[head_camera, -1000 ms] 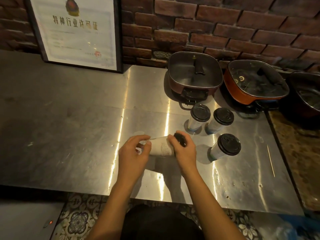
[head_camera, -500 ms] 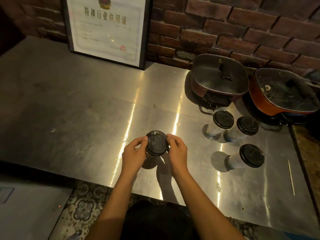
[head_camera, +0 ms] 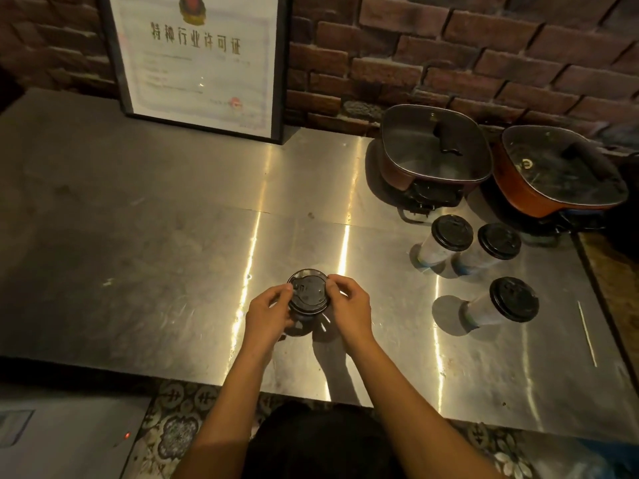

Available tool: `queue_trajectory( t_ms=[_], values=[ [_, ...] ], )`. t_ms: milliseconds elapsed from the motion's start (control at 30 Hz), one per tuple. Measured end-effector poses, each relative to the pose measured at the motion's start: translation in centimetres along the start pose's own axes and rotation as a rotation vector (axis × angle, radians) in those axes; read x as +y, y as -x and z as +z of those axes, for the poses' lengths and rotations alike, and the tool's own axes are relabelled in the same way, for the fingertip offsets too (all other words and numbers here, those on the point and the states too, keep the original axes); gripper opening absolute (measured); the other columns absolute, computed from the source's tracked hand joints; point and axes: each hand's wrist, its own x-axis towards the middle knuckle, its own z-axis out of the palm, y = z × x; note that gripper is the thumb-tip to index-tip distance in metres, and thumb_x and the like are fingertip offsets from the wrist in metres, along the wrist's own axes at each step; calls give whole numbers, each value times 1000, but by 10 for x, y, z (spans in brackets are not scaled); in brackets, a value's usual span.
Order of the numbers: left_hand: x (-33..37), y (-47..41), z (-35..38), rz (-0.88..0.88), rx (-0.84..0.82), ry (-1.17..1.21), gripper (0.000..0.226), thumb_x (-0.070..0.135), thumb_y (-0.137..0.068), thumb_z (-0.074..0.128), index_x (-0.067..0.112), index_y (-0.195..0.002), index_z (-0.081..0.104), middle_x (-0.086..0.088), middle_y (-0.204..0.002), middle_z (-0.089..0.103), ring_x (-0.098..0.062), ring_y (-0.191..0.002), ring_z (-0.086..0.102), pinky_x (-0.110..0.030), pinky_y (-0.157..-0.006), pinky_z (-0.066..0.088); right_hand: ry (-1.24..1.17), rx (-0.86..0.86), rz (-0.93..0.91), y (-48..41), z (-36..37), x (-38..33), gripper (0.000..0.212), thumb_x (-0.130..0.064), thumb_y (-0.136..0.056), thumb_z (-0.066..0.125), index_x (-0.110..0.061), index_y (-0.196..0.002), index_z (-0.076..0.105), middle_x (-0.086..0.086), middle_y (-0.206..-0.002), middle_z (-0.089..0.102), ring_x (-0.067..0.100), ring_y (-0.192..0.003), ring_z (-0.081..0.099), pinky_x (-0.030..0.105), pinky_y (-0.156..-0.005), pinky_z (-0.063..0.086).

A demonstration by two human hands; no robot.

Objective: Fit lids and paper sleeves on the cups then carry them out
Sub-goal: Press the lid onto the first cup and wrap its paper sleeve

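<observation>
Metal covers the worktop (head_camera: 145, 236) in front of you, shiny and a bit scratched, with long streaks of light on it. Behind it stands a red brick wall (head_camera: 449, 46). A framed paper (head_camera: 200, 63) leans on that wall. It has big Chinese writing across the top that reads 特种行业许可证, and a red stamp low down. The small print is too blurry to read.

Two square pots with glass lids sit at the back right, one dark (head_camera: 434, 150) and one orange (head_camera: 560, 174). Just in front of them stand three cups with black lids on: two close together (head_camera: 446, 240) (head_camera: 491, 250) and one nearer you (head_camera: 501, 304). A thin stick (head_camera: 587, 333) lies by the right edge.

Your left hand (head_camera: 266, 314) and right hand (head_camera: 349, 311) hold a fourth cup (head_camera: 307, 299) between them, near the front edge of the worktop. Your fingers curl round the rim of its black lid, one hand on each side. Both arms reach straight out from your body.
</observation>
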Motion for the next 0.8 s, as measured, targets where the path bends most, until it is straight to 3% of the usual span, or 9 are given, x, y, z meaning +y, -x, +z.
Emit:
queue_trajectory(
  t_ms=[100,200,300,367,500,633,800],
  values=[
    [2,-2,-5,-13,-23,-26,11,38,-100,59,39,-104,70,2,-108,73,-31,-99,72,-59,-90,59,41,-12,4,3,0,2,23,-31,-101,62,-18,-117,73,-3,-115,73,16,-109,67,35,-100,56],
    [6,-2,-14,4,-63,-82,25,44,-100,58,33,-119,69,1,-126,69,-29,-112,66,-54,-95,58,32,-11,11,7,-2,1,30,-39,-101,61,-20,-122,71,-4,-119,72,14,-110,66,32,-99,54],
    [14,-3,-27,89,-49,-176,45,52,-96,60,27,-133,66,3,-135,66,-26,-123,62,-51,-105,52,-5,-2,18,11,-13,-5,33,-42,-101,59,-22,-126,66,-6,-118,69,5,-96,65,13,-78,51],
    [22,-5,-33,146,-14,-214,50,55,-94,62,25,-134,66,3,-135,67,-23,-123,62,-48,-109,49,-31,18,11,10,-24,-8,32,-40,-101,59,-21,-127,65,-6,-115,68,4,-90,66,10,-65,49],
    [48,4,-26,303,46,-270,48,48,-95,64,23,-136,64,2,-134,67,-19,-113,64,-42,-101,53,-2,67,-54,0,-51,-17,38,-36,-101,61,-17,-134,64,-4,-125,66,14,-112,64,17,-83,51],
    [75,21,5,417,21,-241,40,39,-97,65,23,-133,65,4,-132,67,-17,-115,64,-40,-101,54,73,98,-154,-10,-92,-34,33,-29,-101,62,-19,-132,65,-10,-121,65,2,-104,63,11,-82,44],
    [96,40,69,486,-51,-205,33,34,-99,63,25,-130,66,11,-126,64,-10,-112,59,-17,-86,48,91,228,-233,-25,-171,-45,23,-25,-99,65,-23,-122,69,-13,-110,67,-3,-99,62,12,-83,44]
  ],
)
